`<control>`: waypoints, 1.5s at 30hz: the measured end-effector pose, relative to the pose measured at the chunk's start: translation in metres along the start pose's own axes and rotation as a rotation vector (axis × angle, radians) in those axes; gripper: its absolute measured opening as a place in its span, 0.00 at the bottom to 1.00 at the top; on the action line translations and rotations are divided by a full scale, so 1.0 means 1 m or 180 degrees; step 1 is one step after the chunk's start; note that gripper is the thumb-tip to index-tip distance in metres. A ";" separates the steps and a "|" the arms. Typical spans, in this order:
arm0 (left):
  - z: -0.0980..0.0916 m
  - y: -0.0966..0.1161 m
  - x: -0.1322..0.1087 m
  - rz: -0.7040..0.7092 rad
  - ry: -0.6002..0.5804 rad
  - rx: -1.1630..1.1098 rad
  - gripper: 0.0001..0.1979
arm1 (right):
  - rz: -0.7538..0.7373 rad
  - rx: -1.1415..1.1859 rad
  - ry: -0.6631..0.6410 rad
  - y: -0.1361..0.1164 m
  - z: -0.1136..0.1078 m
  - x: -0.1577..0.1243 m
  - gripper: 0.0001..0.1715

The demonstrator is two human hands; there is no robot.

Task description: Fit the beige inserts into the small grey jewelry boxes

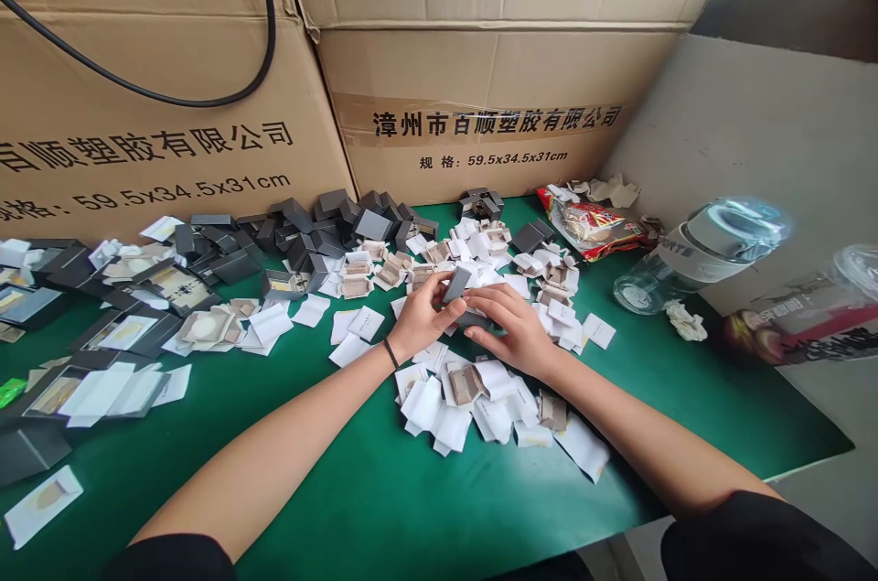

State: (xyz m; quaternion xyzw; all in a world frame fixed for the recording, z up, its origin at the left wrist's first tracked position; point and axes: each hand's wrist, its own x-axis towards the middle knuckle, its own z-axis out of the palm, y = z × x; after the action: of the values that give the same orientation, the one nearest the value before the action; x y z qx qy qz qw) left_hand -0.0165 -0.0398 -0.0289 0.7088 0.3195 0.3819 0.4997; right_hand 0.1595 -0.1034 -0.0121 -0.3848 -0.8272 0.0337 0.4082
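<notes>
Clutter covered much of the green bench (343, 489): white cards (439, 407) in a loose heap under the wrists, beige inserts (357, 274) beyond them, and a pile of grey boxes (329, 224) against the cartons (480, 105) at the back. Both hands met just past the heap. The left hand (422, 317) had thumb and fingers pinched on one small grey box (456, 284), tilted up on edge. The right hand (511, 329) was closed, fingers bent down, over a dark piece (476, 320) just below it. That piece looked like the box's other half, though the fingers hid most of it. Judged from the spread, the work seemed far from finished: one box was in hand, while many cards and inserts lay loose around it. Which boxes in the pile were done could not be told. Larger open cases (171, 284) lay to the left; a snack packet (594, 229), a bottle (700, 256) and a crumpled tissue (686, 322) lay to the right.
</notes>
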 end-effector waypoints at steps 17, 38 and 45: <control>0.000 -0.006 0.000 -0.0043 0.0111 0.0148 0.32 | 0.0156 0.0461 0.0247 -0.006 0.010 0.001 0.12; 0.003 0.004 -0.009 0.0326 -0.0079 0.0664 0.30 | 0.1769 0.1678 -0.0336 -0.004 0.002 0.008 0.15; 0.001 0.001 -0.010 0.0419 -0.0065 0.0843 0.32 | 0.1582 0.1431 -0.0336 -0.006 0.002 0.009 0.15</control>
State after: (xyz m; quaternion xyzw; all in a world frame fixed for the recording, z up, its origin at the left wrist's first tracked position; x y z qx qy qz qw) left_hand -0.0203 -0.0494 -0.0301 0.7918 0.3149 0.3612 0.3788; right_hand 0.1513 -0.1016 -0.0053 -0.4727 -0.7000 0.3335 0.4187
